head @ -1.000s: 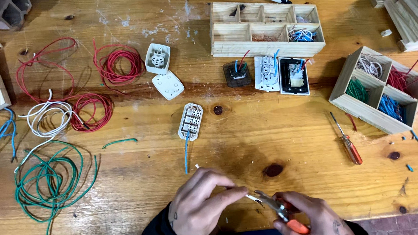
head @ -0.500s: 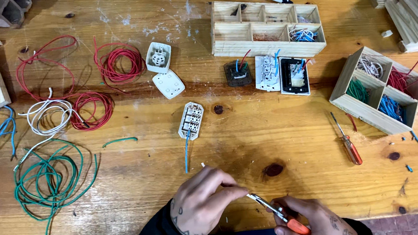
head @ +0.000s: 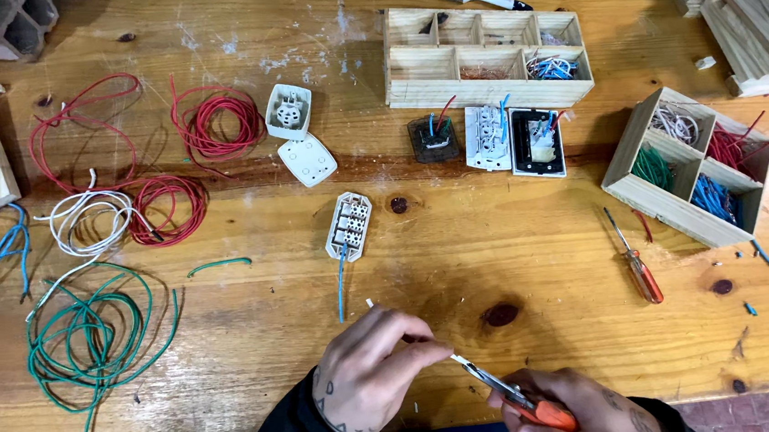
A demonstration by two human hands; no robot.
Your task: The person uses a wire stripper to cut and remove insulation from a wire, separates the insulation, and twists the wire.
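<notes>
Since the earlier frame your left hand has shifted slightly right along the bottom edge, and the pliers have closed in on the wire end. Your left hand pinches a short white wire, its free tip poking out up-left of your fingers. Your right hand, bottom centre-right, is closed round the orange handles of the pliers, and their metal tip meets the wire at your left fingertips. Just above your left hand, mid-frame, sits a white terminal block with a blue lead hanging down. An orange-handled screwdriver lies to the right, well apart. Green wire coil sits lower left; the compartment box of sorted wires sits right.
</notes>
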